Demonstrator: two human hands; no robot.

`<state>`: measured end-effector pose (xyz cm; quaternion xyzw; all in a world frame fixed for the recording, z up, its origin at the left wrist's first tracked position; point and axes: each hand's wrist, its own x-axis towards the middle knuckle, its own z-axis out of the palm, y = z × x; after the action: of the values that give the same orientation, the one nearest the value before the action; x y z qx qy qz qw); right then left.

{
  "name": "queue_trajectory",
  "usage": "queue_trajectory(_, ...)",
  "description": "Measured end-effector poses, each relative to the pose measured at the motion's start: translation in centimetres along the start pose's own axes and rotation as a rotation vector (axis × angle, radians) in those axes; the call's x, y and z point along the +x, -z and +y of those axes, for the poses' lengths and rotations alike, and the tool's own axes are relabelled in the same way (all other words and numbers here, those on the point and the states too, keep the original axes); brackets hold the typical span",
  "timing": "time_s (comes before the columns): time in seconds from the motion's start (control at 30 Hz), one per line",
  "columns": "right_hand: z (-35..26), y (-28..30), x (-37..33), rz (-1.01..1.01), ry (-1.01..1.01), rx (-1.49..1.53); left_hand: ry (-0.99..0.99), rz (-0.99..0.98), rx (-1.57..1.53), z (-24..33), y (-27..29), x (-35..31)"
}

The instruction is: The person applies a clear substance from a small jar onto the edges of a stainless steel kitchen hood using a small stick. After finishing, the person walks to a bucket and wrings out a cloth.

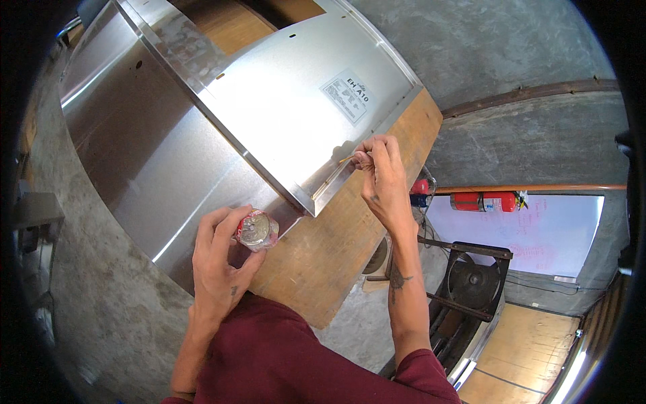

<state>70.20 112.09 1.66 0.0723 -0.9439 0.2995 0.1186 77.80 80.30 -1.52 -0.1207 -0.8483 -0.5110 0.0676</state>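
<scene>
My left hand (221, 252) is closed around a small cut-down can or cup (257, 230), reddish on the side, with something greyish and shiny inside. It is near the lower corner of a stainless steel sheet-metal casing (269, 94). My right hand (380, 168) pinches a thin yellowish stick (346, 159), perhaps a small brush. The stick points left, over the casing's right flange, where a narrow seam runs along the edge. Its tip is too small to make out. A printed silver label (348, 96) sits on the panel above.
The casing lies on a wooden tabletop (323, 276). Against the concrete wall at right are a red fire extinguisher (486, 201) and a whiteboard (538, 232). A dark metal frame with a round part (473, 279) stands on the right, below the whiteboard.
</scene>
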Motion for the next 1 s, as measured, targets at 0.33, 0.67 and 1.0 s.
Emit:
queue_trajectory(0.33, -0.42, -0.1, -0.15, -0.008, 0.021, -0.067, -0.005, -0.004, -0.004, 0.01, 0.21, -0.09)
queue_trajectory(0.67, -0.68, -0.17, -0.31, -0.011, 0.02, -0.08, -0.011, -0.004, 0.002, -0.06, 0.51, -0.23)
queue_trajectory(1.0, -0.61, -0.21, -0.33, -0.006, 0.024, -0.099, -0.001, 0.0, -0.006, -0.02, 0.42, -0.21)
